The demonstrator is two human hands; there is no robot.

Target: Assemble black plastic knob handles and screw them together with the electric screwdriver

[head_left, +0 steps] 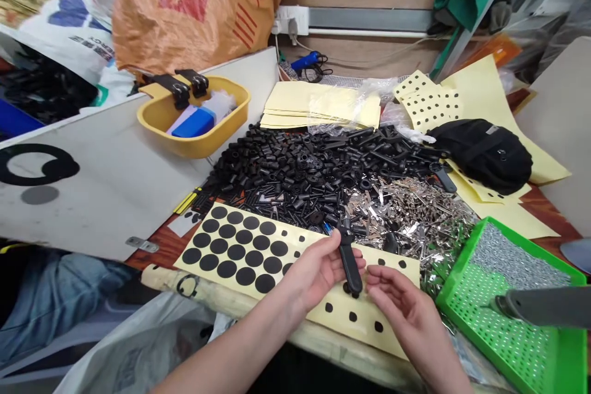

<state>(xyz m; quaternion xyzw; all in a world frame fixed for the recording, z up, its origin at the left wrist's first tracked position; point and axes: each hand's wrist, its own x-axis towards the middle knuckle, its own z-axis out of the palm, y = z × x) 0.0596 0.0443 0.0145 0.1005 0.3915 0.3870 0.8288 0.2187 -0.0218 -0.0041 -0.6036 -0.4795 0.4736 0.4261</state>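
Note:
My left hand (323,268) holds a black handle-shaped part (351,265) between the thumb and fingers, its long end pointing down towards me. Just right of that part is my right hand (399,295), palm turned inward, its fingers slightly bent and nothing seen in them. Under both hands lies a cream sheet (295,274) with large black round pads at the left and small black dots at the right. Behind the hands spreads a heap of black plastic parts (300,166), and beside it a pile of small metal pieces (415,209).
A green tray (503,345) of small grey pieces stands at the right, with a grey tool (545,306) over it. A yellow basin (194,144) hangs at the left panel. A black pouch (482,154) and cream sheets (318,101) lie behind.

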